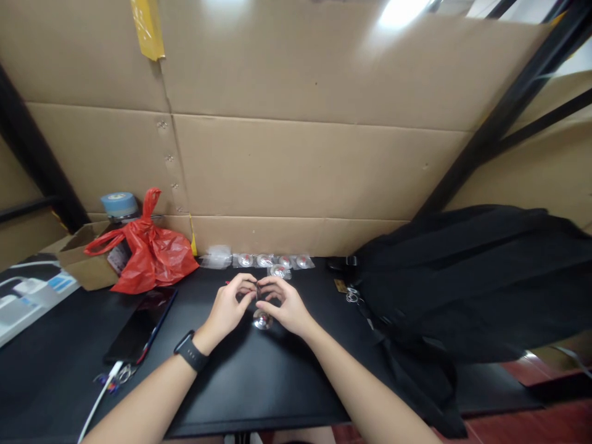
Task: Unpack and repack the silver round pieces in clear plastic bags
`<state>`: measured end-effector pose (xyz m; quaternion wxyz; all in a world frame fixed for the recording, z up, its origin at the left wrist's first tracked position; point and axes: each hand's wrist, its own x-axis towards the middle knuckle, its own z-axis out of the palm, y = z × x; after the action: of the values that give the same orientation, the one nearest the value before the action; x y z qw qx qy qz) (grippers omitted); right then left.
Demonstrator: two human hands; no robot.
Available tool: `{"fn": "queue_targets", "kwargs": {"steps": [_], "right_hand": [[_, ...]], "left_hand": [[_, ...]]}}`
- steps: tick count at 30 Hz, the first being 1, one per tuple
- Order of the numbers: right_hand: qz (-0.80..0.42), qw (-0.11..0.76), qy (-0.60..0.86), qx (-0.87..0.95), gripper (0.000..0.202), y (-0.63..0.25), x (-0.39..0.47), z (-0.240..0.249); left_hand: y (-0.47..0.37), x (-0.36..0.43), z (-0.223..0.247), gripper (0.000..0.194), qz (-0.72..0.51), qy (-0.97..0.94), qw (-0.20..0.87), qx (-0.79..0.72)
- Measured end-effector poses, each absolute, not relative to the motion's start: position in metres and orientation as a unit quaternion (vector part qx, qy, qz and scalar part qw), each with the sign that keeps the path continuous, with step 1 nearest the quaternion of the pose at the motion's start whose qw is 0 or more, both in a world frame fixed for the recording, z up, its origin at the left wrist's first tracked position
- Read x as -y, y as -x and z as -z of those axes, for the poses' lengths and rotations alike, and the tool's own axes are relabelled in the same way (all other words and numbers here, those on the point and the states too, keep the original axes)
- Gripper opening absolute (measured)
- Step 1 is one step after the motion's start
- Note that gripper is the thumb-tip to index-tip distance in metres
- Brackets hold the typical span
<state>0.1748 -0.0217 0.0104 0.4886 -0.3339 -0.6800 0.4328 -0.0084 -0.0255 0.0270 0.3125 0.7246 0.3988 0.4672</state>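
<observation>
My left hand (234, 300) and my right hand (285, 302) meet above the middle of the black table. Their fingertips are pinched together on a small thin piece (258, 291), dark and shiny, seen nearly edge-on. Its exact kind is too small to make out. Just below the fingers, a round shiny metal disc (262, 319) lies on the table, close to my right thumb. Beyond my hands, several similar round metal pieces (280, 271) in clear plastic bags lie by the cardboard wall. A stack of clear plastic bags (216, 256) is left of them.
A phone (141, 325) on a white cable lies at left. Behind it are a knotted red plastic bag (160, 256), a cardboard box (87, 262) and a blue-lidded jar (119, 205). A white power strip (28, 305) borders the left. A black backpack (472, 277) fills the right.
</observation>
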Motion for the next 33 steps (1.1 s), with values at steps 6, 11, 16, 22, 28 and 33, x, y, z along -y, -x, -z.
{"fn": "queue_targets", "kwargs": {"steps": [6,11,16,22,28,33], "right_hand": [[-0.404,0.506,0.337,0.684,0.042,-0.173,0.026,-0.013],[-0.399,0.504,0.34,0.686,0.042,-0.171,0.027,-0.015],[-0.437,0.501,0.376,0.646,0.039,-0.171,0.026,-0.015],[-0.356,0.434,0.384,0.733,0.034,-0.176,0.024,-0.018],[-0.311,0.425,0.389,0.756,0.028,-0.179,0.022,-0.017],[-0.242,0.427,0.437,0.754,0.024,-0.182,0.019,-0.015]], "left_hand": [[0.008,0.028,-0.031,0.017,-0.457,-0.734,0.297,-0.406],[0.01,0.029,-0.032,0.019,-0.45,-0.747,0.263,-0.412],[0.007,0.031,-0.031,0.023,-0.451,-0.756,0.23,-0.414],[0.003,0.033,-0.03,0.024,-0.464,-0.754,0.204,-0.418],[0.003,0.031,-0.027,0.026,-0.448,-0.767,0.209,-0.41],[0.001,0.03,-0.025,0.018,-0.462,-0.762,0.184,-0.415]]}}
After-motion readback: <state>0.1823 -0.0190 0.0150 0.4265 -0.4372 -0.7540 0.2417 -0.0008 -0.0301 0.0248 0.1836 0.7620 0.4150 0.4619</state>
